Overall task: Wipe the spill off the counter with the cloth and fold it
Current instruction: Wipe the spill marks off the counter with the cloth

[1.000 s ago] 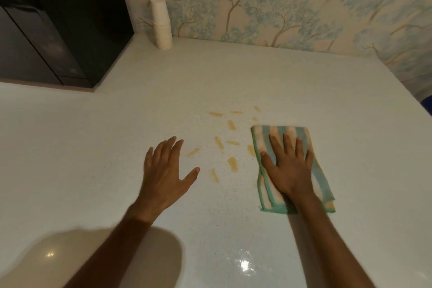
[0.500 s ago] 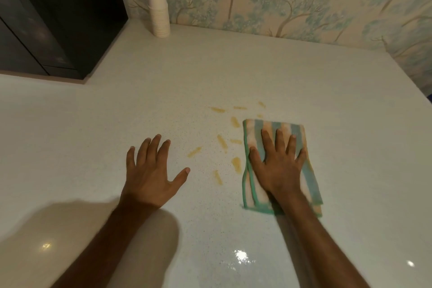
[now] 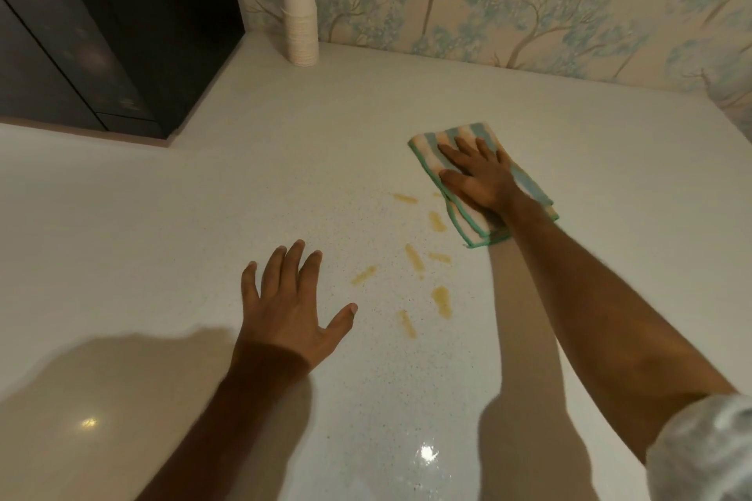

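Observation:
A folded cloth (image 3: 466,135) with green and cream stripes lies on the white speckled counter (image 3: 285,183). My right hand (image 3: 478,180) presses flat on top of it with fingers spread. Several yellow spill streaks (image 3: 441,299) mark the counter just left of and nearer to me than the cloth. The cloth's near left edge lies against the farthest streaks. My left hand (image 3: 289,305) rests flat on the counter left of the spill, fingers apart, holding nothing.
A stack of paper cups (image 3: 300,12) stands at the back against the tree-patterned wallpaper (image 3: 529,0). A dark appliance (image 3: 101,33) fills the back left corner. A light sleeve (image 3: 704,456) shows at the lower right.
My right hand has slid the cloth away from me, toward the wall, over the spill's far right streaks. My left hand stays flat on the counter.

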A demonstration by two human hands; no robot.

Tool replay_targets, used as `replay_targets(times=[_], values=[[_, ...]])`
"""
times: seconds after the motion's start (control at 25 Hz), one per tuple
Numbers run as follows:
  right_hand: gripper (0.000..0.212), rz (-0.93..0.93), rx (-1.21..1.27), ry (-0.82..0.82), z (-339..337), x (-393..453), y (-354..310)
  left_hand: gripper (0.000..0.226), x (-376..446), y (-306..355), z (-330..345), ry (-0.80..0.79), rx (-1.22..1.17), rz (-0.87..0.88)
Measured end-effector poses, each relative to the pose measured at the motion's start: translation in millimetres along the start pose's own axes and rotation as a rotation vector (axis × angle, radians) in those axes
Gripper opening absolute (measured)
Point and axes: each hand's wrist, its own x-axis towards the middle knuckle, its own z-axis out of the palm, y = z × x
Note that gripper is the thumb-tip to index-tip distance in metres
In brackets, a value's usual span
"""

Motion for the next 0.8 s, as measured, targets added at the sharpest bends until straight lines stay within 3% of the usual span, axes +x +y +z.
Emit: replay_targets(times=[0.12,0.32,0.8], values=[[0.062,-0.195,0.016,-0.030,11,-13,-33,0.101,-3,1,-5,0.014,-0.018,0.022],[0.065,-0.321,-0.014,-0.030,34,-67,-71,0.102,-10,2,-15,0.011,-0.057,0.039],[0.068,-0.184,0.002,0.081,83,-285,-109,0.105,-15,2,-22,0.002,-0.148,0.024]])
